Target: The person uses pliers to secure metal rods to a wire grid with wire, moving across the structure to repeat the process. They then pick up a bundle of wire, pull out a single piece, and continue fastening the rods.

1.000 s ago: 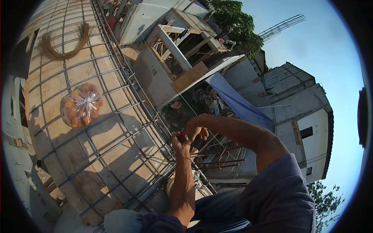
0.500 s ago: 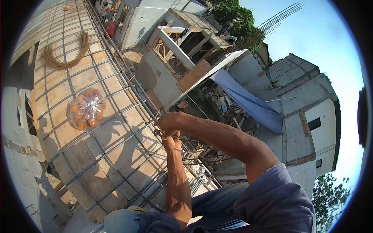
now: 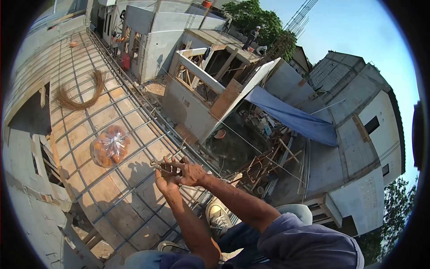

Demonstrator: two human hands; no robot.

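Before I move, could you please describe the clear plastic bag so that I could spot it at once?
Find the boarded deck with its grid of steel bars, along the picture's left. On it, between the U-shaped bundle of thin strands and the person's left hand, sits the bag. It is rounded, shiny and see-through, with orange contents, unlike the dull brown strands.

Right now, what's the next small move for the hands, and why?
Probably steady the left hand and let the right hand adjust its grip: the two hands meet in front of the rebar grid, and what's between them is too unclear to name, so parting them might drop something.
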